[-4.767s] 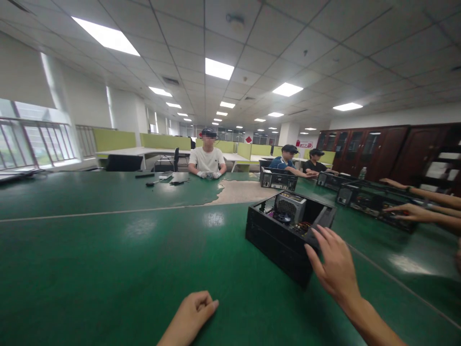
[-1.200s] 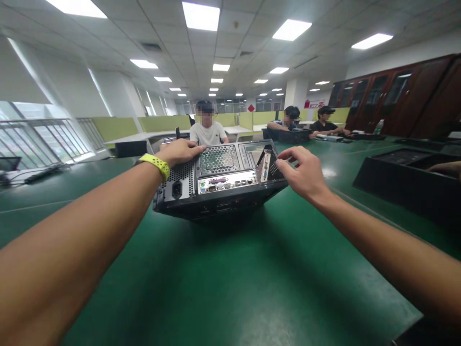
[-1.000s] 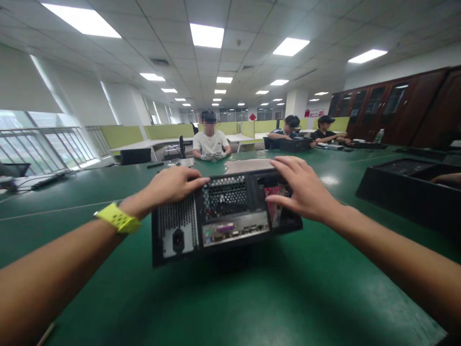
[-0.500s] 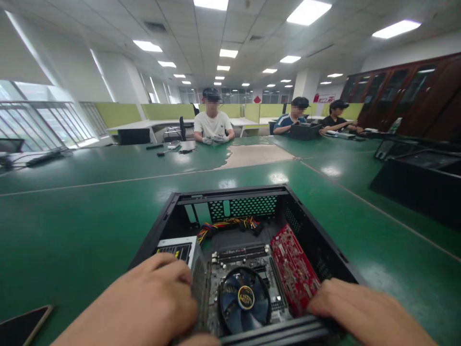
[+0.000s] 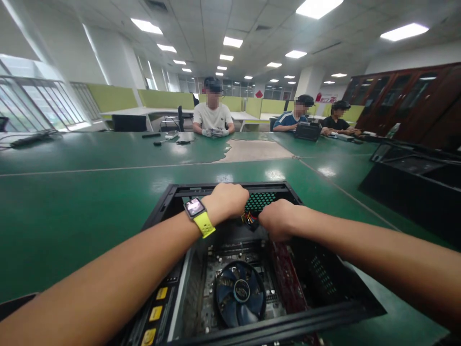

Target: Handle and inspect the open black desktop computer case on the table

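A: Item one — open computer case (image 5: 169, 202), black, on the green table (image 5: 72, 202), right in front of the person.

B: Contents?

A: Blue cooling fan (image 5: 240, 294), red card (image 5: 286, 283) beside it, coloured cable bundle (image 5: 249, 220) at the far end.

B: Hands?

A: Left hand (image 5: 227, 202), yellow-strapped watch (image 5: 198, 215) on the wrist, and right hand (image 5: 277, 219) — both curled as fists inside the case at the cables. Whether either actually grips them, I cannot tell.
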A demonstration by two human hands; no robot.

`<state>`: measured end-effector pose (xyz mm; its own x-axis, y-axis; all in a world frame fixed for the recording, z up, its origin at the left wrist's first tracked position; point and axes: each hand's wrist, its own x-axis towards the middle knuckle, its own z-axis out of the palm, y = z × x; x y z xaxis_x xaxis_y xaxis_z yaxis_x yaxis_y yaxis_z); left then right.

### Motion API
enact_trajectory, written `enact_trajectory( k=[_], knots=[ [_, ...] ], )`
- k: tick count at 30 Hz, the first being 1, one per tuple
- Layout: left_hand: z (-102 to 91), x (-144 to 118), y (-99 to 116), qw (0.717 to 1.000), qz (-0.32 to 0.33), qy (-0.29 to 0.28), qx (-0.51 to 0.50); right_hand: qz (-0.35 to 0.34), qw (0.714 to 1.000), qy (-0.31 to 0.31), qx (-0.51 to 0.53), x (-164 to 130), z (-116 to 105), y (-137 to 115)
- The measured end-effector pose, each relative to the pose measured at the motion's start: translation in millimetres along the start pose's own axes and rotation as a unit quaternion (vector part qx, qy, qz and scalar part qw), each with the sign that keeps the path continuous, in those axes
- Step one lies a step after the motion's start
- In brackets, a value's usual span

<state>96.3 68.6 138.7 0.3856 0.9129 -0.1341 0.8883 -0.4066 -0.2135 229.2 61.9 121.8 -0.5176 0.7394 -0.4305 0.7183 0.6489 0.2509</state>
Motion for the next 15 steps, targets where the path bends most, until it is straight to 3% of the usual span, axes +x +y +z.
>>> enact_trajectory(
  k=[6, 12, 15],
  knots=[
    [-4.1, -7, -17, 0.998, 0.029, -0.051, 0.002, 0.015, 0.999, -0.039, -0.034, -15, -7, 9],
    [-3.5, -17, -18, 0.997, 0.022, -0.067, -0.015, -0.02, 0.99, 0.132, -0.047, -72, 8, 22],
    [-3.4, -16, -20, 0.998, 0.01, -0.058, -0.033, -0.036, 0.957, 0.285, -0.028, -96, 30, 15]
  ],
)
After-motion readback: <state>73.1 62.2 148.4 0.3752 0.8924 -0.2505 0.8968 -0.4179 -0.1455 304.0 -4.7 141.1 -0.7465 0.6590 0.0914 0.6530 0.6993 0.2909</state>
